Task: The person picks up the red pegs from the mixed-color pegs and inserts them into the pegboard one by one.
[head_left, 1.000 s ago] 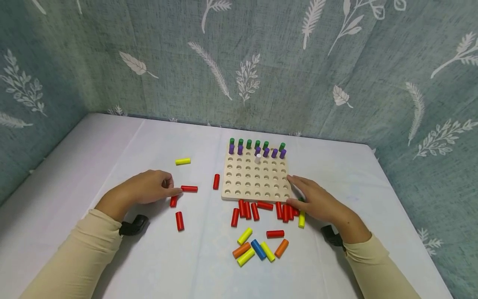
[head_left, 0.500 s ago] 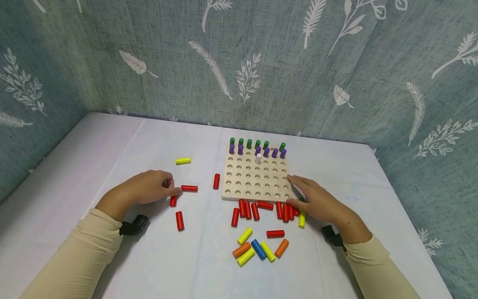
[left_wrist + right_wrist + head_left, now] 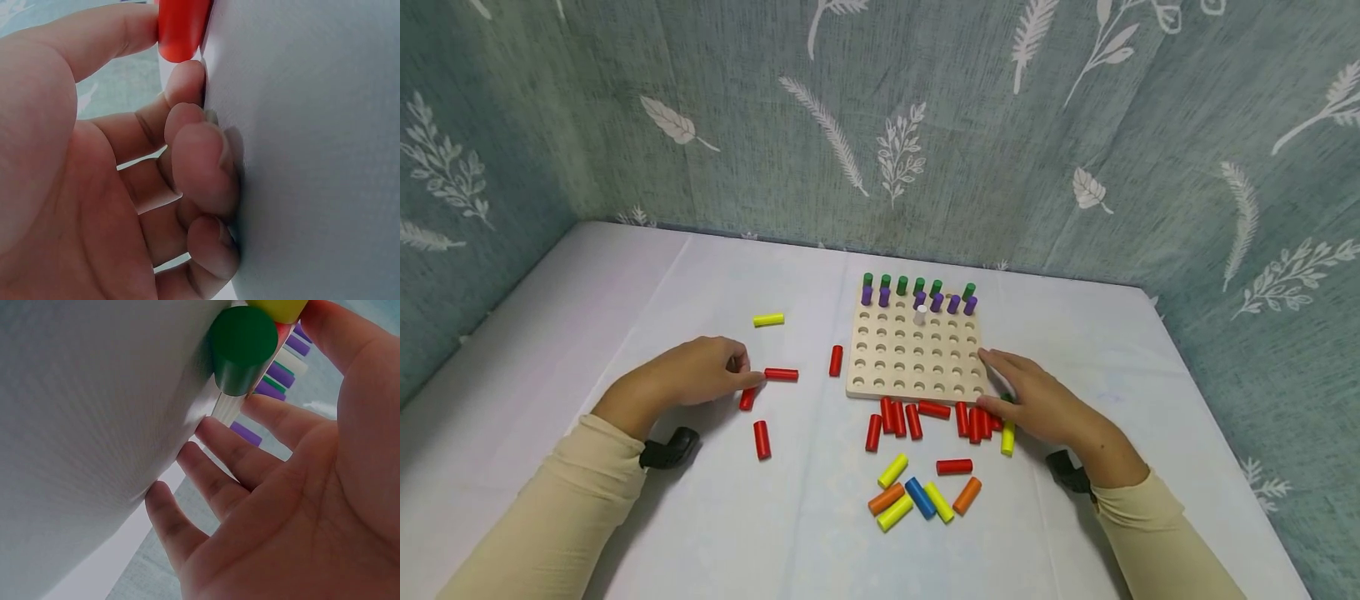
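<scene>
Barely moved, right hand (image 3: 1033, 400) touches the pegboard (image 3: 917, 354).

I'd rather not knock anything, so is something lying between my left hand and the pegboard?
Yes: one red peg lies right by your left hand, and a second red peg lies farther along, just short of the pegboard.
</scene>
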`<state>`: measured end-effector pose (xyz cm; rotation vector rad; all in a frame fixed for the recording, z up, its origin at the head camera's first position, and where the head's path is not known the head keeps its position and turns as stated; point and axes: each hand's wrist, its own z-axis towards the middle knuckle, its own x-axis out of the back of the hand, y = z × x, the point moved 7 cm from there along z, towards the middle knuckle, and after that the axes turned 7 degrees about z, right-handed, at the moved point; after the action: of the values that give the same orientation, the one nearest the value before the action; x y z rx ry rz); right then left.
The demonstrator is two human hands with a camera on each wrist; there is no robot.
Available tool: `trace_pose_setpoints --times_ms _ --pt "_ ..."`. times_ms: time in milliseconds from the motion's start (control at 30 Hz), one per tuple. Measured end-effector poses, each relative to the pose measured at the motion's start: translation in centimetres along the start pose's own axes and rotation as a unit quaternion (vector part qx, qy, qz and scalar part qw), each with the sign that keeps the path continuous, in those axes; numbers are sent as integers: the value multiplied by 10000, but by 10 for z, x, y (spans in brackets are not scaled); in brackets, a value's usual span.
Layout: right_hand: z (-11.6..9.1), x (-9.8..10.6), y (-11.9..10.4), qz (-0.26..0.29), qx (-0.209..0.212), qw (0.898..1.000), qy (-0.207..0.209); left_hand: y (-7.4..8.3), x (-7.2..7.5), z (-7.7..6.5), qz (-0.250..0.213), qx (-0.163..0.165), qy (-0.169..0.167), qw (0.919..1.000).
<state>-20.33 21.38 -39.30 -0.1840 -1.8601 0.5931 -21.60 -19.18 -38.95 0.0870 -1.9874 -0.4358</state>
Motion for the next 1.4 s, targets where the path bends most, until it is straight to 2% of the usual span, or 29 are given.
trace_pose_setpoints --times_ms 300,667,900,1067,1400 --pt "1 -2 1 7 -46 10000 -42 0 0 1 -23 -34 -82 10000" --pt "0 -3 0 37 -8 10000 -71 0 2 2 -149 -138 103 9997" --pt "0 -1 -1 -17 16 10000 6 6 8 2 -180 -258 396 9987" --pt "1 -1 0 -2 -53 10000 -76 11 11 0 -251 -293 485 9981" --pt "1 0 0 -17 -1 10000 0 23 24 -6 -307 -561 1256 9900"
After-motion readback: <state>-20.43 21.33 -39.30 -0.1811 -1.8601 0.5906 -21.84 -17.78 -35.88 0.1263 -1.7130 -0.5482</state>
